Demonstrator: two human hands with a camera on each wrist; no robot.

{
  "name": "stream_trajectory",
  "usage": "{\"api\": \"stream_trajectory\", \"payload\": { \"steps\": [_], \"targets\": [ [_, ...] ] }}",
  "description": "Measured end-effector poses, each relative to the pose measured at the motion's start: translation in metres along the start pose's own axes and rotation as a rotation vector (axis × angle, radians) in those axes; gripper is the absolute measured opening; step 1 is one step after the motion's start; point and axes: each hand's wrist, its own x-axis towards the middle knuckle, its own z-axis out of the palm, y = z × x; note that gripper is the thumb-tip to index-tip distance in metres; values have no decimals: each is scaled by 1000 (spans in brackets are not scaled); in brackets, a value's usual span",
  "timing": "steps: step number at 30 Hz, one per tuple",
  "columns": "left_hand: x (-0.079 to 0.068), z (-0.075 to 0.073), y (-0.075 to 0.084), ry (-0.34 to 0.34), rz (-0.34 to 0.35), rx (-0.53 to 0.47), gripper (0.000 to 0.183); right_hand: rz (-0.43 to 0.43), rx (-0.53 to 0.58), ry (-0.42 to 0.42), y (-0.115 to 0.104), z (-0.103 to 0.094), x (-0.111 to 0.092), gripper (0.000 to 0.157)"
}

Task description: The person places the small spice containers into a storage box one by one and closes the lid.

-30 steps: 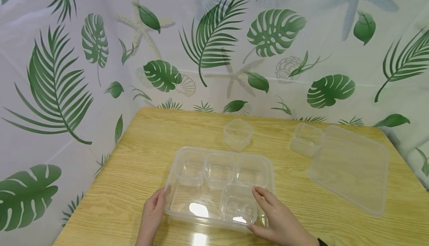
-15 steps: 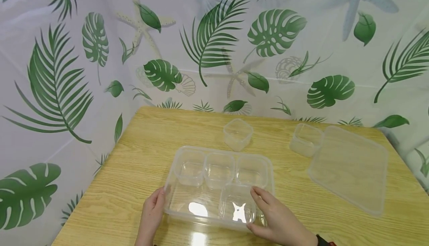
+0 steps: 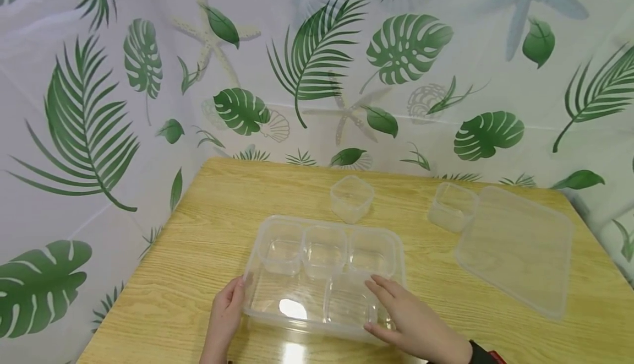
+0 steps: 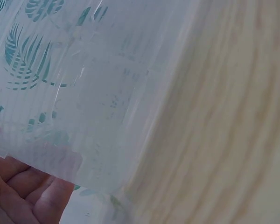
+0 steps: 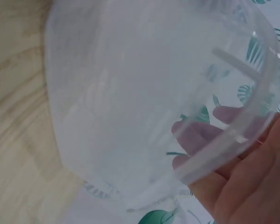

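Note:
A large clear plastic box [image 3: 282,322] lies on the wooden table before me, with three small clear containers [image 3: 324,240] in a row along its far side. Another small container [image 3: 346,300] sits at its near right. My left hand [image 3: 227,306] grips the large box by its left edge; in the left wrist view, that hand's fingers [image 4: 30,186] bend at the box wall. My right hand [image 3: 411,320] is at the near-right container, its fingers straight and thumb apart. In the right wrist view, some fingers [image 5: 196,135] show through clear plastic; whether they touch the container cannot be told.
Behind the large box stands a loose small clear container [image 3: 351,199]. Farther right, another small container [image 3: 453,207] stands beside a flat translucent lid [image 3: 517,251]. A leaf-patterned sheet [image 3: 317,77] hangs behind and left of the table [image 3: 198,254].
My right hand's fingers have straightened and shifted slightly left over the near-right container. The bright reflection on that container has gone. My left hand stays at the box's edge.

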Motion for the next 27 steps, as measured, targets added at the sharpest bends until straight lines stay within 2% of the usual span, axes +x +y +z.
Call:
{"api": "stream_trajectory", "payload": {
  "steps": [3, 7, 11, 18, 27],
  "targets": [
    [0, 0, 1, -9, 15, -9, 35, 7, -2, 29, 3, -5, 1, 60],
    [0, 0, 2, -1, 10, -2, 34, -61, -74, 49, 7, -11, 5, 50],
    [0, 0, 2, -5, 3, -8, 34, -102, -104, -42, 6, -18, 11, 49],
    [1, -1, 1, -12, -9, -27, 35, -227, -171, -156, 6, -28, 33, 46],
    [1, 0, -1, -8, -19, -9, 35, -258, -157, -305, 4, -36, 53, 50]
  ]
}}
